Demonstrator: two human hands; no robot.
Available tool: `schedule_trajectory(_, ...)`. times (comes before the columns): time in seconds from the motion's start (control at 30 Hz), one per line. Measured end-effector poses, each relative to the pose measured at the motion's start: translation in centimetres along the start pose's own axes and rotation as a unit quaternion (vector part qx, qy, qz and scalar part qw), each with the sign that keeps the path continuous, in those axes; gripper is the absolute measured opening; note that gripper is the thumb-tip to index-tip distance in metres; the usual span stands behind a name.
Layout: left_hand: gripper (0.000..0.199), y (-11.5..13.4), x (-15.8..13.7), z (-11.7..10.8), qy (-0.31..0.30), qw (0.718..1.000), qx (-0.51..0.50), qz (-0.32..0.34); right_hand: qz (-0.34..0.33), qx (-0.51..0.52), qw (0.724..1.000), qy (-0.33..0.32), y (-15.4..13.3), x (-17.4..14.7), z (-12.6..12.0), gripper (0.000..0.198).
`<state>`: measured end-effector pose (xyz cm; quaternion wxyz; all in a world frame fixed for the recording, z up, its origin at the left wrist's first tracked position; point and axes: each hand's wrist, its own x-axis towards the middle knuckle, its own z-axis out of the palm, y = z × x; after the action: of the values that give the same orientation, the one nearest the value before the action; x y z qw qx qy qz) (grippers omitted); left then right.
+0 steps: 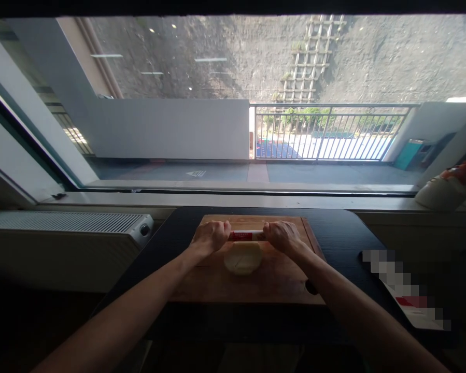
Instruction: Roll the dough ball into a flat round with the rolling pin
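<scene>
Both my hands grip the ends of a rolling pin (247, 235), which is pale with a red label round its middle. My left hand (213, 234) is closed on its left end, and my right hand (282, 234) is closed on the right end. The pin lies level across the far part of a wooden cutting board (233, 290). Just on the near side of it is a flat, roughly round piece of pale dough (243, 259), with a thin dark line on its surface. My fingers hide both pin ends.
The board rests on a dark table (345, 248) against a window sill (256, 200). A partly blurred flat item (407, 290) lies at the table's right. To the left stands a white radiator (100, 228); a pale pot (442, 191) sits on the sill at right.
</scene>
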<state>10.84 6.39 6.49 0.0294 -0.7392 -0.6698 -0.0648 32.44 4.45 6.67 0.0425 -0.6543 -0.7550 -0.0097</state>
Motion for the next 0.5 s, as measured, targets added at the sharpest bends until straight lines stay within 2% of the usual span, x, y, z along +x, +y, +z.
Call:
schedule_trajectory(0.1,0.06,-0.1,-1.1,0.2,0.033,0.999,-0.003,0.02,-0.015,0.015,0.995,0.093,-0.2,-1.0,0.5,0.053)
schedule_trajectory(0.17,0.06,0.0,-1.4,0.2,0.053,0.998,0.009,0.017,0.001,0.02,0.99,0.137,-0.4,-1.5,0.9,0.049)
schedule_trajectory(0.2,0.06,0.0,-1.4,0.1,0.049,0.999,0.015,0.013,0.015,0.021,0.991,0.132,-0.4,-1.6,1.0,0.047)
schedule_trajectory(0.27,0.06,0.0,-1.2,-0.2,0.016,1.0,0.014,0.015,0.028,0.024,0.997,0.074,-0.4,-1.7,0.9,0.047)
schedule_trajectory(0.33,0.061,0.0,-1.3,-0.3,-0.007,1.0,0.002,0.025,0.013,0.029,0.999,0.026,-0.2,-1.9,0.5,0.049)
schedule_trajectory(0.4,0.062,0.0,-1.7,-0.1,0.007,1.0,-0.005,0.025,-0.014,0.036,0.998,0.045,0.0,-2.4,0.4,0.052)
schedule_trajectory(0.5,0.062,0.2,-2.5,0.2,0.054,0.998,0.009,0.014,-0.013,0.042,0.992,0.12,-0.1,-3.0,0.5,0.051)
